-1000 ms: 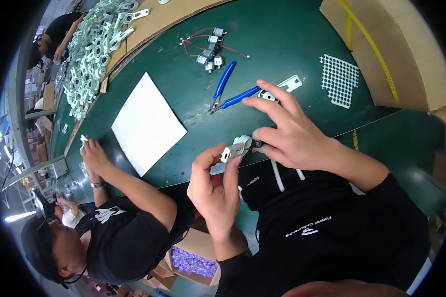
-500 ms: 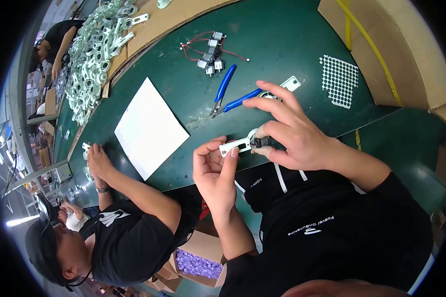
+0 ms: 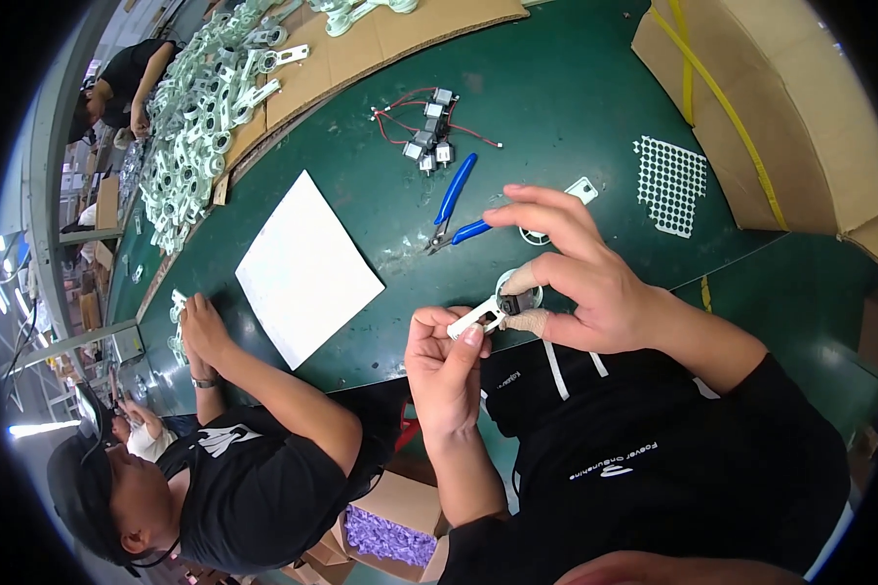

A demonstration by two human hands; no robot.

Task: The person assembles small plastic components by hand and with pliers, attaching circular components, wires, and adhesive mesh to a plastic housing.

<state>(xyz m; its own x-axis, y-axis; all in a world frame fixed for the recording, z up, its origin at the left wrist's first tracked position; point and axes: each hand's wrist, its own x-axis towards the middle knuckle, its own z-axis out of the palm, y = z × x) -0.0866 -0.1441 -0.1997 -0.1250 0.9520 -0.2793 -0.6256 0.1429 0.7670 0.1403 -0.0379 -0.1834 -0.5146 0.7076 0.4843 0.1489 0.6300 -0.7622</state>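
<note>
My left hand (image 3: 446,375) holds a white plastic part (image 3: 471,318) by its narrow handle, between thumb and fingers. At the part's ring end, a small black block (image 3: 509,304) sits in the ring. My right hand (image 3: 600,292) pinches that block with thumb and index finger, both in pale finger covers; the other fingers are raised. Beyond my right hand, blue-handled nippers (image 3: 455,190) lie spread on the green table, one handle partly hidden by my fingers. Another white plastic part (image 3: 583,189) lies behind the same hand, mostly covered.
Small motors with red wires (image 3: 429,136) lie farther back. A white sheet (image 3: 307,273) is at left, a perforated sheet (image 3: 671,185) at right beside a cardboard box (image 3: 751,117). White parts (image 3: 190,146) are heaped far left. A co-worker (image 3: 263,478) sits left, near a box of purple pieces (image 3: 390,536).
The white part has tilted, its ring end now pointing up and away, and more of the ring shows. My left hand has come closer to my right. The whole view has shifted slightly.
</note>
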